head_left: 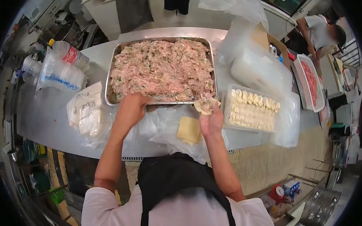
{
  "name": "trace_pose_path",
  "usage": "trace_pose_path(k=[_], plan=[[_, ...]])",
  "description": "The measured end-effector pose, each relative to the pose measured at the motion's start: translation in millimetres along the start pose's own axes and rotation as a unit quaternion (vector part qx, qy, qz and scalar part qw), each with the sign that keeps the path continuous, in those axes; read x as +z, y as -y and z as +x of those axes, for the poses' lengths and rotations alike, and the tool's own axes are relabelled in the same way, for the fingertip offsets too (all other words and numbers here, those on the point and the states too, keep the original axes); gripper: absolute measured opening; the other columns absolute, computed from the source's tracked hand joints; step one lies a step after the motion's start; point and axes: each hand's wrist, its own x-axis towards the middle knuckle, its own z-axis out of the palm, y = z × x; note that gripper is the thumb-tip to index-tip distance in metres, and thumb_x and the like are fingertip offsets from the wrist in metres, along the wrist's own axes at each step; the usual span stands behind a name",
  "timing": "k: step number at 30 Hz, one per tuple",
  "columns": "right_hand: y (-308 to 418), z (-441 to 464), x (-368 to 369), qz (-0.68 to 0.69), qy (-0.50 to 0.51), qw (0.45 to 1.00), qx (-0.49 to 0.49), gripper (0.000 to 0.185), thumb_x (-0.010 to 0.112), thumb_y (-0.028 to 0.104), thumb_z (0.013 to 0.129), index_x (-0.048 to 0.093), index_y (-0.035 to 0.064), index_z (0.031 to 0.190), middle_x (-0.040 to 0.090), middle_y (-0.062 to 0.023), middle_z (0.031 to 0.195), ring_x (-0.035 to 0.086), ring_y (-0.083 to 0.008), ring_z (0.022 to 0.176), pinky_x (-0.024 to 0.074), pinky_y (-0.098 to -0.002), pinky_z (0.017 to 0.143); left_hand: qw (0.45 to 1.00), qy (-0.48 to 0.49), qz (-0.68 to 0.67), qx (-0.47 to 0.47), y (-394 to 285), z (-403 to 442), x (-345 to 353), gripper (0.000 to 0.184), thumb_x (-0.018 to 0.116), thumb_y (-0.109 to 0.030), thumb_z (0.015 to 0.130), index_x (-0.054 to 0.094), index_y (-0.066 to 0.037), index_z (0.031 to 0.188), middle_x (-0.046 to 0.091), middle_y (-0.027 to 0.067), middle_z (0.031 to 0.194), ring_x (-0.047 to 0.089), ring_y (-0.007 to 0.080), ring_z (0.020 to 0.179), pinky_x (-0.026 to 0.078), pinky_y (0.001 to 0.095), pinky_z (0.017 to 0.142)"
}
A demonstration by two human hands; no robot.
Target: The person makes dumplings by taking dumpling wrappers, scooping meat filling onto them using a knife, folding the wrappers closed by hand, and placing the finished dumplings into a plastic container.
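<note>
Steel table (pixel 39 117). Right hand (pixel 211 121) fingers grip wrapper (pixel 203 108); too much meat (pixel 162 69) could split it. Left hand (pixel 133 106) fingers: cannot tell.

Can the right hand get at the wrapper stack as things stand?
Likely yes for reach: the wrapper stack lies close beside the right hand, with nothing standing between. But that hand already holds a meat-topped wrapper.

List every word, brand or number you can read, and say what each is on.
"Coca-Cola": red label on the bottle
"Robert": handwriting on the white bag; its other marks are unclear
Too blurred to read: blue print on the plastic pack, the round white dial
</note>
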Motion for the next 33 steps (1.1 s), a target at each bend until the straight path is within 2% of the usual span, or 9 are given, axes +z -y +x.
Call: trace_pose_path(k=[5,8,10,14,16,19,23,28,33], plan=[[1.9,-8.3,3.2,-0.014,-0.02,1.0,-0.004,0.047,0.034,0.025,0.109,0.04,-0.0065,0.143,0.05,-0.0172,0.144,0.048,-0.0303,0.134,0.0355,-0.0448,0.117,0.995,0.041,0.09,-0.017,20.1,33.0,21.5,0.032,0.064,0.001,0.072,0.076,-0.007,0.101,0.068,0.0184,0.087,0.066,0.037,0.089,0.051,0.0482,0.077],[4.3,-10.1,-7.2,-0.007,-0.019,1.0,0.001,0.047,0.034,0.024,0.108,0.04,-0.0067,0.143,0.05,-0.017,0.144,0.048,-0.0304,0.135,0.0354,-0.0447,0.117,0.978,0.151,0.142,0.017,9.5,40.8,21.1,0.027,0.065,0.0,0.073,0.077,-0.007,0.096,0.069,0.0178,0.09,0.066,0.0372,0.089,0.051,0.0478,0.078],[5.6,-14.7,-7.1,-0.015,-0.03,0.999,0.0,0.047,0.035,0.024,0.108,0.041,-0.0067,0.143,0.05,-0.017,0.144,0.048,-0.0304,0.134,0.0355,-0.0447,0.117,0.995,0.089,0.003,0.041,11.6,36.0,20.0,0.015,0.066,-0.001,0.072,0.075,-0.004,0.085,0.07,0.0193,0.086,0.066,0.0402,0.082,0.053,0.0483,0.075],[-0.7,-15.8,-6.4,-0.014,-0.038,0.999,0.017,0.047,0.035,0.025,0.108,0.042,-0.0068,0.142,0.051,-0.0171,0.143,0.048,-0.0303,0.134,0.0354,-0.0454,0.117,0.982,0.09,-0.112,0.123,16.5,37.4,6.8,0.021,0.066,0.003,0.075,0.076,-0.003,0.093,0.07,0.0169,0.083,0.067,0.0328,0.073,0.054,0.0419,0.067],[-5.3,-16.8,-5.7,0.005,-0.026,0.999,0.032,0.047,0.035,0.026,0.108,0.042,-0.0061,0.142,0.051,-0.017,0.143,0.048,-0.0306,0.134,0.0351,-0.0459,0.117,0.948,0.121,-0.279,-0.09,-6.8,20.6,-4.3,0.029,0.065,0.008,0.077,0.076,-0.004,0.102,0.069,0.0125,0.084,0.066,0.0212,0.07,0.052,0.0341,0.061],[-9.3,-21.7,8.2,0.019,-0.015,0.998,0.065,0.048,0.036,0.027,0.108,0.041,-0.0039,0.143,0.051,-0.0166,0.143,0.048,-0.0321,0.134,0.0341,-0.047,0.117,0.922,0.072,-0.38,-0.024,-20.0,0.3,22.1,0.033,0.063,0.01,0.081,0.075,-0.005,0.108,0.066,0.0081,0.086,0.064,0.0128,0.073,0.049,0.0291,0.058],[-8.4,-21.1,20.8,0.066,-0.002,0.993,0.101,0.049,0.034,0.029,0.108,0.04,-0.0034,0.145,0.049,-0.017,0.145,0.046,-0.032,0.136,0.0325,-0.0466,0.118,0.968,-0.045,-0.216,0.119,-26.6,-16.8,87.3,0.033,0.068,0.009,0.079,0.076,-0.006,0.107,0.064,0.0101,0.085,0.064,0.0203,0.07,0.051,0.0312,0.061],[-2.8,-13.3,4.9,0.028,-0.063,0.997,0.019,0.051,0.035,0.032,0.108,0.041,-0.0039,0.144,0.049,-0.0173,0.145,0.046,-0.0316,0.136,0.0325,-0.0461,0.118,0.975,-0.007,-0.213,0.059,-40.4,-38.7,45.2,0.035,0.071,0.009,0.078,0.076,-0.006,0.11,0.063,0.0077,0.082,0.06,0.0203,0.069,0.048,0.0296,0.061],[-2.2,-22.2,22.7,0.006,0.037,0.997,0.066,0.049,0.043,0.024,0.103,0.041,-0.0052,0.142,0.052,-0.0187,0.14,0.047,-0.0316,0.135,0.0338,-0.0444,0.117,0.965,-0.035,-0.249,0.072,-51.0,-27.2,76.8,0.034,0.071,0.01,0.078,0.076,-0.005,0.108,0.065,0.0086,0.083,0.061,0.0197,0.07,0.048,0.0301,0.062]])
